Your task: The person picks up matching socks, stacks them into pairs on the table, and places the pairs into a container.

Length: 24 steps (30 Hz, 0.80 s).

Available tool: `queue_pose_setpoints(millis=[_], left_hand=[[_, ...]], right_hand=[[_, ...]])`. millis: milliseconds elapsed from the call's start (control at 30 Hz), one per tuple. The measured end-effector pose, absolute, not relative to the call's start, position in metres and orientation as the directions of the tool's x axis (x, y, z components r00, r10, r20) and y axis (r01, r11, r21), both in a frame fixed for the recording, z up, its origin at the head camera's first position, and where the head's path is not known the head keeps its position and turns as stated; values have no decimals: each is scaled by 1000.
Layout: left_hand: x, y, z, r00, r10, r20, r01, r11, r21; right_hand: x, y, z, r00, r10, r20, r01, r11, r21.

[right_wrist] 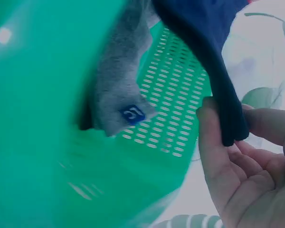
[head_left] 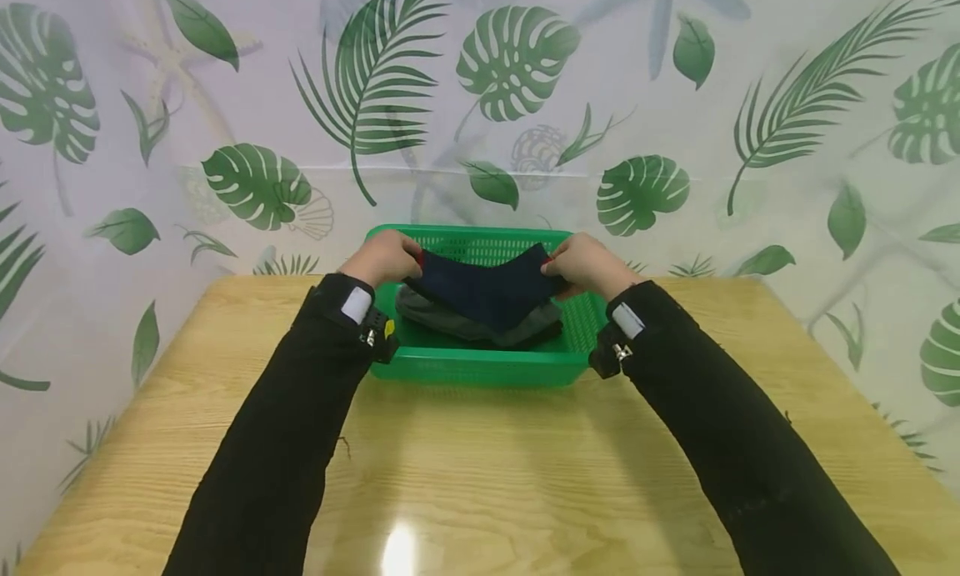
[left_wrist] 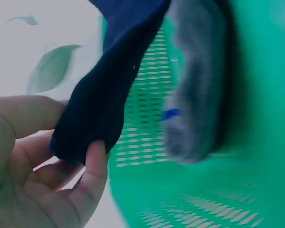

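Observation:
A dark navy cloth garment [head_left: 483, 291] with bits of red at its corners sags between both hands over a green plastic basket [head_left: 480, 368]. My left hand [head_left: 382, 257] pinches its left end between thumb and fingers, as the left wrist view shows close up. At the other end, my right hand [head_left: 588, 265] pinches the right corner in the same way. Beneath it in the basket lies a folded grey garment [head_left: 433, 313]; a small blue label [right_wrist: 133, 114] with white marks shows on it. Something black [head_left: 553, 330] lies under the grey cloth, mostly hidden.
The basket has slotted walls and stands at the back of a light wooden table [head_left: 480, 476]. Right behind it hangs a white covering [head_left: 465, 142] printed with green leaves. Black sleeves [head_left: 277, 443] and wrist-worn cameras [head_left: 382, 338] reach over the table.

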<state>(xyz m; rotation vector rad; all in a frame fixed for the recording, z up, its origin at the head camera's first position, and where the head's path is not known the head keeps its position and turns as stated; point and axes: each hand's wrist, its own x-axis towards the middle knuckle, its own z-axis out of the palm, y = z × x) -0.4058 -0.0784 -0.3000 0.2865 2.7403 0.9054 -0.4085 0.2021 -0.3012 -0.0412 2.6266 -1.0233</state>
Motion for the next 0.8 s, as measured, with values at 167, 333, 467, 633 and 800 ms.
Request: queue_pose_setpoints(millis=[167,333,467,633,800], left_hand=[[-401,-83,-319,-893,269,-361,-38,754,656],[-389,-89,-329,-856,276,-437,-66,781,622],[-374,-89,-334,-850,323,-416,70,852,518],[-356,-85,-332,-829,364,-425,114,853,509],[-357,-80,-314,-848,384,-366,162,844,510]], right_hand=[[-403,203,-313,-931,-161,-327,79,786,-613],[-399,206,-318,-923,-180,-340,45,827,-561],[-395,208,-318,-902,-208,-379,7,869,-494],[-386,209,-315,-885,-252,-390,-53,890,-454],[-380,203,-303,-899,-256,-356,-84,897,-433]])
